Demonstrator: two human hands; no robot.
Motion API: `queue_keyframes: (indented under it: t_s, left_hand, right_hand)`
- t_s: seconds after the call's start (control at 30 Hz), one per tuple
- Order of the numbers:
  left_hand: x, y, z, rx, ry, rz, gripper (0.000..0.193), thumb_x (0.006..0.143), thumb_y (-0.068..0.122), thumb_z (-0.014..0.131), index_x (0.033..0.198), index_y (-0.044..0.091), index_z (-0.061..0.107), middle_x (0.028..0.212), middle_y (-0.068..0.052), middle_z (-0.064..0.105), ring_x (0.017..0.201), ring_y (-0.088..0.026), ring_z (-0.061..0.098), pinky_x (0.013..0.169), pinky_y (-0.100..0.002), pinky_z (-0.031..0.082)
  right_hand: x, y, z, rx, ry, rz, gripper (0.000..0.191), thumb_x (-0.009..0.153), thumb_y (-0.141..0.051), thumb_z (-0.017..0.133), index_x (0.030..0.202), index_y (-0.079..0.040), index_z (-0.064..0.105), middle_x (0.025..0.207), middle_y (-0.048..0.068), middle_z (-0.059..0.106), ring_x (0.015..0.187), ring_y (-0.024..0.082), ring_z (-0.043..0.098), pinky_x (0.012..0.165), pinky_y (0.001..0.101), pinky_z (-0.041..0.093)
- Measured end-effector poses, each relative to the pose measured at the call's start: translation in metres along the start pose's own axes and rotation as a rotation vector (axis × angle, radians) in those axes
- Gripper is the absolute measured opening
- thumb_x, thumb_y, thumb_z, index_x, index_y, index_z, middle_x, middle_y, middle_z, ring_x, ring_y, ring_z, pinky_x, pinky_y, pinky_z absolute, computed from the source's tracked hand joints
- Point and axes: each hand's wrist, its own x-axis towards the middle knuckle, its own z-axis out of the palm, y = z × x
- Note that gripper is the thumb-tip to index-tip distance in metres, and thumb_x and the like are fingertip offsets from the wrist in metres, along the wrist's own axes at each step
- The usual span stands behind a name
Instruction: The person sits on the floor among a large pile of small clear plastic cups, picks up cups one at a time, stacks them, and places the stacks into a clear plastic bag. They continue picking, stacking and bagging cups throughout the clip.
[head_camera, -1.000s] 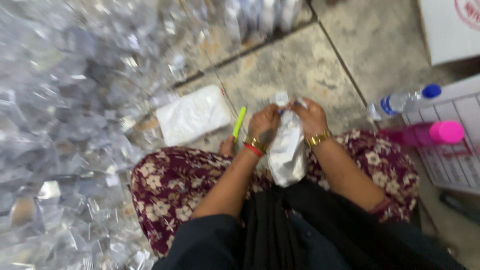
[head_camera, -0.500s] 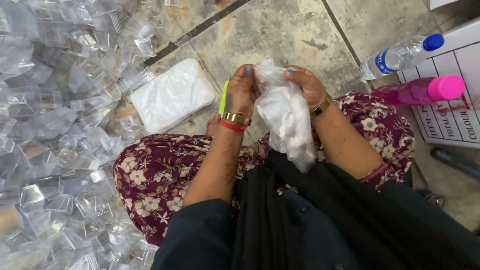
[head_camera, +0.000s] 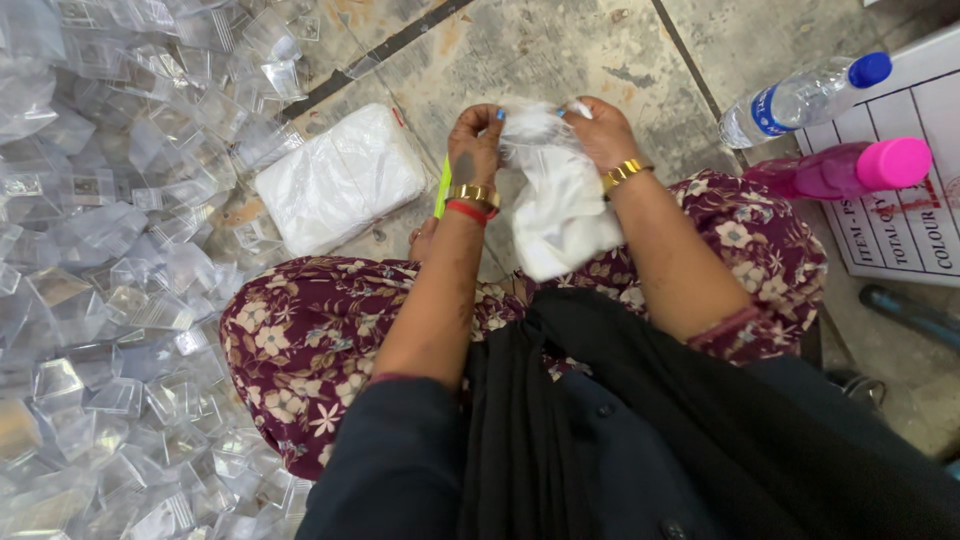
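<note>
We are sitting on the stone floor (head_camera: 560, 60) with legs crossed under a maroon floral skirt (head_camera: 300, 340), and both hands are up in front of us on one white plastic bag (head_camera: 560, 215). Our left hand (head_camera: 475, 145) pinches the bag's upper left corner, fingers curled shut on the film; our right hand (head_camera: 600, 130) grips the upper right corner the same way, closed on the gathered top. The bag hangs down from that pinched top edge toward our lap, so its long axis runs from the hands straight back toward the body, and its lower end rests just above the skirt. Both hands sit level at the mouth (neither is nearer than the other), close together, with only the bunched top of the bag between them.

A yellow-green pen-like stick (head_camera: 441, 188) shows just behind the left wrist; we cannot tell whether it is held. To the left of the left hand lies a flat stack of white bags (head_camera: 340, 180) on the floor, and beyond it a broad heap of small clear pouches (head_camera: 110, 250). Well off to the right lie a clear water bottle (head_camera: 800, 100) with a blue cap, a pink bottle (head_camera: 840, 170) and a printed sheet (head_camera: 910, 230).
</note>
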Motion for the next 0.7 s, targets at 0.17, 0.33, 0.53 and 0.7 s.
queue_keyframes:
  t_s: [0.17,0.33,0.53,0.7]
  left_hand:
    - [0.025,-0.037,-0.004,0.668,0.161,0.203,0.028,0.080,0.033,0.079,0.088,0.007,0.072,0.086,-0.013,0.075,0.081,-0.028,0.072,0.077,-0.040,0.056]
    - [0.031,-0.050,-0.016,1.020,0.146,0.147,0.021,0.087,0.033,0.067,0.093,0.015,0.075,0.097,-0.013,0.076,0.094,-0.034,0.071,0.087,-0.044,0.055]
    - [0.091,0.010,-0.002,0.919,0.331,0.487,0.073,0.091,0.039,0.076,0.145,0.002,0.043,0.143,-0.020,0.056,0.134,-0.038,0.053,0.113,-0.044,0.041]
    - [0.209,0.095,0.020,0.801,0.442,0.584,0.096,0.079,0.032,0.085,0.152,-0.001,0.031,0.152,-0.023,0.045,0.142,-0.035,0.042,0.119,-0.039,0.035]
  right_hand:
    - [0.011,0.021,0.004,-0.731,0.188,0.014,0.023,0.094,-0.023,0.059,0.097,-0.005,0.074,0.091,0.014,0.075,0.082,0.025,0.073,0.071,0.0416,0.055]
    - [0.014,0.028,0.010,-1.226,0.261,0.031,0.029,0.086,-0.033,0.065,0.100,-0.008,0.071,0.103,0.024,0.069,0.097,0.046,0.065,0.084,0.0529,0.052]
    - [0.021,0.042,0.010,-1.256,0.281,0.121,0.025,0.087,-0.030,0.066,0.100,-0.009,0.068,0.101,0.025,0.070,0.098,0.046,0.066,0.084,0.0544,0.053]
    - [0.029,0.056,0.003,-1.257,0.274,0.129,0.020,0.089,-0.023,0.064,0.102,-0.009,0.065,0.099,0.025,0.071,0.096,0.047,0.066,0.082,0.0570,0.052]
